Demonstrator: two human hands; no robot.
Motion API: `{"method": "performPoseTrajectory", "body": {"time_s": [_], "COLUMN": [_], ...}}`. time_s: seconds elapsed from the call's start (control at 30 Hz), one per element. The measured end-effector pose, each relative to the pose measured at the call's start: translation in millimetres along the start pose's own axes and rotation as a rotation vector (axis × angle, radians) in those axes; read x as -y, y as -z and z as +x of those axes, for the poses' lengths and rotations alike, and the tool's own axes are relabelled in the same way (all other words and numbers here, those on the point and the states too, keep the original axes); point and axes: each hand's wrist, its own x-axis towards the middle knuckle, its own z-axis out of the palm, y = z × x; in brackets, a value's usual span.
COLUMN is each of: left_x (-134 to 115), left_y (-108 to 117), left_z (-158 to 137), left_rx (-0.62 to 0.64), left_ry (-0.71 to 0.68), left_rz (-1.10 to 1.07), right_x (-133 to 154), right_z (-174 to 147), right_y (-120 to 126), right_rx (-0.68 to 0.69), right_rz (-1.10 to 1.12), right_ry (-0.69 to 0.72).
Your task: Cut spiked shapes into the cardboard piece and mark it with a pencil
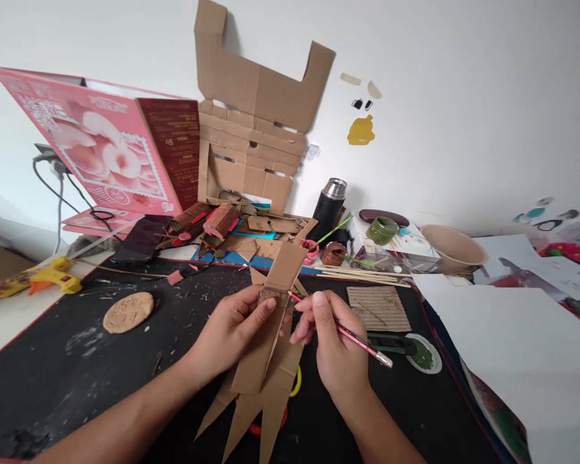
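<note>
My left hand [236,322] is closed on a long cardboard strip [251,364], thumb pressed on its face near a darker crosswise band. Between the fingers of my right hand [336,332] is a red pencil [355,336], its tip at the strip's right edge and its eraser end toward the lower right. Beneath the strip lies another cardboard piece [270,403] cut into pointed prongs. A yellow ring-shaped handle [296,381] and something red show partly from under the cardboard.
On the black mat [101,380] lie a round clay-like disc [128,312] and a corrugated cardboard piece [379,309]. A yellow glue gun [55,277] is at left, a black thermos [327,209] and paint jars [381,230] behind, and a green-stained lid [424,353] at right.
</note>
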Motion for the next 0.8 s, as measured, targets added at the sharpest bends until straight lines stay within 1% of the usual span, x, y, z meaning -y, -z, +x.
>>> {"method": "performPoseTrajectory", "body": {"time_s": [0.2, 0.43, 0.8], "left_x": [-1.9, -2.8, 0.5], "left_y": [-2.7, -3.0, -1.7], "left_z": [0.0, 0.6, 2.2], "left_rx": [0.010, 0.003, 0.008], "left_ry": [0.021, 0.024, 0.020], "left_rz": [-0.081, -0.107, -0.078], "right_x": [-0.1, 0.4, 2.0], "right_z": [-1.1, -1.3, 0.2], "right_y": [0.0, 0.1, -0.1], "right_rx": [0.000, -0.003, -0.002], "right_rz": [-0.007, -0.021, -0.030], "right_ry": [0.023, 0.022, 0.039]}}
